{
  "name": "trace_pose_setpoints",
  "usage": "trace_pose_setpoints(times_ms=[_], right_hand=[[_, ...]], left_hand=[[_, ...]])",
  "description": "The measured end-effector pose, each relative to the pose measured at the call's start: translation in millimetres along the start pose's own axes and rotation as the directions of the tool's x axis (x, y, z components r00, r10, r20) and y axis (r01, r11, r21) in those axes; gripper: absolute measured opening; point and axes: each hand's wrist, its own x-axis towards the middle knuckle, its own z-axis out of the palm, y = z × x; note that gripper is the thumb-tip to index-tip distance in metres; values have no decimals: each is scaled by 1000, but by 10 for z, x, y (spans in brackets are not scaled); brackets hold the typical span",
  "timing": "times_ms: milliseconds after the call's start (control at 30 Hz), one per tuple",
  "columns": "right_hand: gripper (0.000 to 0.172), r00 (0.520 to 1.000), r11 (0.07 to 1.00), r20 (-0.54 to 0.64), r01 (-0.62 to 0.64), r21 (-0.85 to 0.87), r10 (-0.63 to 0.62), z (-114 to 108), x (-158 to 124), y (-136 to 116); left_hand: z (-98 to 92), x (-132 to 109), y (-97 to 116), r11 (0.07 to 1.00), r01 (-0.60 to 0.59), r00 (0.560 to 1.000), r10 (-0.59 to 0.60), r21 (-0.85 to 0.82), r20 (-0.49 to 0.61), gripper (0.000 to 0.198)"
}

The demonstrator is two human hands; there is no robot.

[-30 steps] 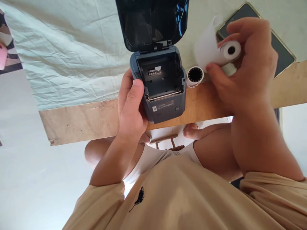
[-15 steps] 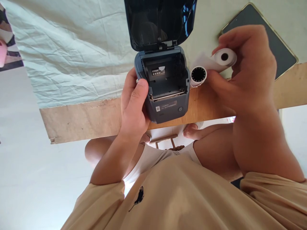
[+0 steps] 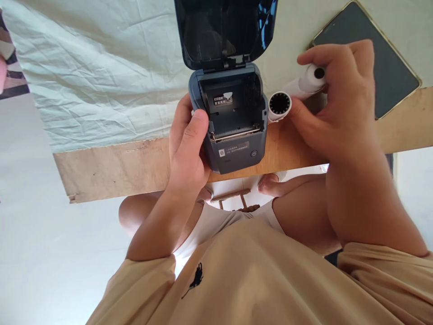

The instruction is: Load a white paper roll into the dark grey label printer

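Note:
A dark blue label printer (image 3: 233, 153) has its glossy black lid (image 3: 226, 31) raised, and its paper compartment (image 3: 237, 113) shows no roll inside. My left hand (image 3: 189, 140) grips the printer's left side, thumb on the front corner. Close against the printer's right side is a white paper roll with a black toothed core (image 3: 280, 104). Behind it lies a second white roll with a small dark core hole (image 3: 309, 81). Around these rolls my right hand (image 3: 345, 99) is open, index finger stretched out and thumb beside the front roll. Its other fingers are partly hidden.
A phone-like dark slab with a gold edge (image 3: 368, 54) lies beyond my right hand. Pale green cloth (image 3: 108, 76) covers much of the wooden table (image 3: 111, 171), whose front edge is just above my legs. Something pink (image 3: 2, 74) shows at the far left.
My right hand has spread its fingers, and the second paper roll has shifted slightly left and up, turning a little. The printer and my left hand have barely moved.

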Motion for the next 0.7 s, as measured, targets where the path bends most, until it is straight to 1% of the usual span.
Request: trace_pose_setpoints(times_ms=[67, 200, 233, 333, 433, 467, 500, 567, 600, 633, 700], right_hand=[[53, 1000, 1000, -30, 0, -16, -1, -2, -1, 18], [69, 999, 999, -17, 39, -6, -40, -8, -22, 26], [69, 999, 999, -6, 41, -6, -41, -1, -24, 26], [58, 1000, 1000, 4, 22, -10, -22, 45, -2, 33], [50, 998, 1000, -65, -12, -20, 11, 91, 46, 46], [51, 996, 1000, -86, -3, -16, 2, 94, 59, 46], [56, 994, 1000, -104, 15, -5, -15, 89, 67, 41], [65, 987, 995, -146, 72, 63, -62, 54, 65, 16], [64, 982, 988, -175, 92, 125, -69, 27, 55, -6], [59, 977, 977, -206, 94, 193, -53, -2, 40, -35], [48, 977, 942, -206, 12, 334, 61, -62, 7, -118]], left_hand=[[5, 0, 1, 1000, 1, 1000, -1, 4, 2, 28], [7, -4, 6, 1000, 1, 1000, -1, -11, -4, 26], [6, -6, 8, 1000, 3, 1000, -4, -21, -4, 25], [1, -8, 10, 999, 9, 1000, -9, -37, -4, 25], [1, -2, 4, 1000, 4, 1000, -4, -14, -13, 24], [1, 1, 0, 1000, 3, 1000, -3, -6, -17, 23], [1, 5, -5, 1000, 0, 1000, 0, 1, -19, 22], [-4, 10, -14, 1000, -4, 1000, 5, 8, -12, 24], [-10, 10, -17, 1000, -7, 1000, 7, 13, 0, 27], [-20, 8, -19, 1000, -14, 1000, 13, 26, 18, 29], [-45, -5, -21, 996, -27, 998, 22, 83, 56, 33]])
